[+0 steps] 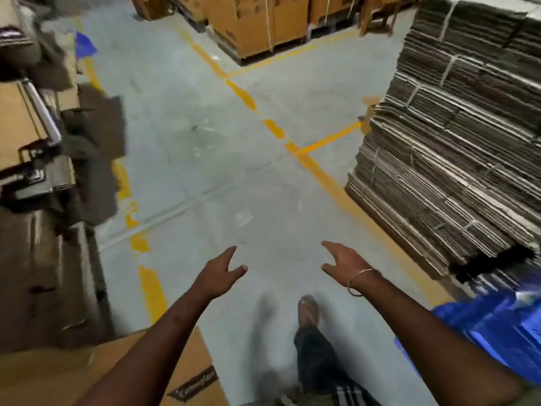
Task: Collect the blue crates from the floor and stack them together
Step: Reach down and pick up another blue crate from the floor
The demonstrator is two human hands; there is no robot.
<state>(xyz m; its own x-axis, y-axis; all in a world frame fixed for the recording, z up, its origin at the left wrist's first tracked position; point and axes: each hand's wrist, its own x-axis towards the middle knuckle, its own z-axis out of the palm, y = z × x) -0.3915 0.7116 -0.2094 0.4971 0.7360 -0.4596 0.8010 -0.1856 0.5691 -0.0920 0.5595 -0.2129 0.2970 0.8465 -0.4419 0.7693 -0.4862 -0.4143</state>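
A blue crate (pixel 494 332) sits low at the right edge of the view, blurred, beside my right forearm. Far off at the upper left a small blue shape (pixel 84 44) shows among the boxes; I cannot tell whether it is a crate. My left hand (pixel 218 273) and my right hand (pixel 344 263) are both stretched forward over the bare grey floor, fingers spread and relaxed, holding nothing. A thin bangle circles my right wrist. My sandalled foot (pixel 308 310) steps forward below the hands.
A tall stack of flattened cardboard (pixel 456 136) rises on the right. Brown cartons (pixel 257 22) stand at the back, and boxes and a machine (pixel 38 136) line the left. A carton (pixel 123 373) lies under my left arm. Yellow lines (pixel 246 98) mark the aisle floor.
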